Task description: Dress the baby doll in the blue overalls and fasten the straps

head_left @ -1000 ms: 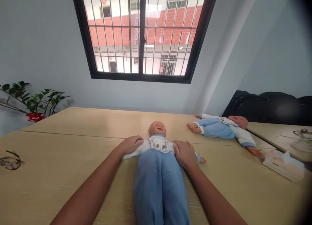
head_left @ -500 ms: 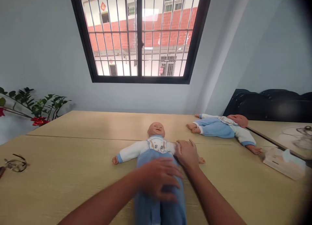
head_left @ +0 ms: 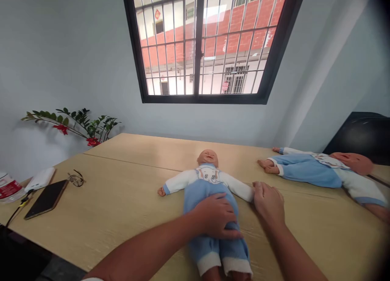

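Doll (head_left: 208, 175) lies face-up. Right hand (head_left: 269, 204) has shifted down the sleeve (head_left: 236, 185), uncovering its upper part; curled, grip unclear. Left hand (head_left: 217, 217) rests loosely spread across trousers (head_left: 198, 196).

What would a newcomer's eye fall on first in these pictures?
Probably the doll lying face up near the middle, with the left grip across it and the right grip at the end of one sleeve. Then a similarly dressed second doll at right, and the barred window above.

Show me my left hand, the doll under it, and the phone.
Left hand (head_left: 213, 216): head view, back of the hand.
Doll (head_left: 203, 191): head view, blue front of the outfit.
Phone (head_left: 46, 199): head view, dark screen.
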The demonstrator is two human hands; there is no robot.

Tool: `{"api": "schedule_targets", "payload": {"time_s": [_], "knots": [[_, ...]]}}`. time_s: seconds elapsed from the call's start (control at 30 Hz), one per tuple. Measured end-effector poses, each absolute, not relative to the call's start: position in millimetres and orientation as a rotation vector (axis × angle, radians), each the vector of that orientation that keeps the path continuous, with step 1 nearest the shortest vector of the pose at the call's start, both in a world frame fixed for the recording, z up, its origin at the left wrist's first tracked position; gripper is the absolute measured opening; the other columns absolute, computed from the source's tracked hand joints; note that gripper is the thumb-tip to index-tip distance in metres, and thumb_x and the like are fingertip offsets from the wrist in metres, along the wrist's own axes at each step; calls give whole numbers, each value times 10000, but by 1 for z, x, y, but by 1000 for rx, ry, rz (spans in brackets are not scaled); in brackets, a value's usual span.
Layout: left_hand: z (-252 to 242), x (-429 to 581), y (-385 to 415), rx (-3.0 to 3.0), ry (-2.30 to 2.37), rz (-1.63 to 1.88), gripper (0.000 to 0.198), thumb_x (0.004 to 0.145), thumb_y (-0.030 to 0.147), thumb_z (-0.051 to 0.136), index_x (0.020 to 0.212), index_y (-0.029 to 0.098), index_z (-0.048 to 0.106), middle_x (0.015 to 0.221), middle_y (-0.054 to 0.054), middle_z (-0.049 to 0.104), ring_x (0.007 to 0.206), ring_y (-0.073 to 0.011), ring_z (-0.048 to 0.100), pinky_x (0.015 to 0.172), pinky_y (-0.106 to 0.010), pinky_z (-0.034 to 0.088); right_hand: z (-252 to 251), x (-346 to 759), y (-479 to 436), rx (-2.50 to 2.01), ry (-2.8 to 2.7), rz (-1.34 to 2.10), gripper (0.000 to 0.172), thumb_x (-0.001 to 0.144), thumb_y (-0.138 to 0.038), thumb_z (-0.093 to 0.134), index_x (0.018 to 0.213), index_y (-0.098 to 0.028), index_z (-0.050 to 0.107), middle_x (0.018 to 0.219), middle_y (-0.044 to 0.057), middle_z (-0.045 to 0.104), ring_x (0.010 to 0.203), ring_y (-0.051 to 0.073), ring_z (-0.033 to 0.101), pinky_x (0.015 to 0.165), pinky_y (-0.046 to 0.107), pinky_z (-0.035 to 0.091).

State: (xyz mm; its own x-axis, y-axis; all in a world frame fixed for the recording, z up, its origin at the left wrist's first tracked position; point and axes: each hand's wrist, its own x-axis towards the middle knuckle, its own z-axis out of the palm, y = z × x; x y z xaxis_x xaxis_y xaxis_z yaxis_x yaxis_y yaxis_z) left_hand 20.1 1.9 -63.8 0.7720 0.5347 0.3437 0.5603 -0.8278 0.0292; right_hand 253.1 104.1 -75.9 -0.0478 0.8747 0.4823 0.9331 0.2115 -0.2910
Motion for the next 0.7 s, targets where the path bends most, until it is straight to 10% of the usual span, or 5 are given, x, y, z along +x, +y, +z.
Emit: {"api": "schedule_targets", "payload": {"time_s": [0.7], "knots": [[-63, -137, 140, -2298, -1855, -413, 512, 1005, 580, 402, 985, 235, 781, 1072, -81, 787, 1091, -257, 668, 1128, -427, 375, -98, 242, 123, -1805, -1980, 295, 580, 930, -535, 236, 1032, -193, 693, 1155, 169, 756, 1086, 366, 674, 864, 437, 478]]}}
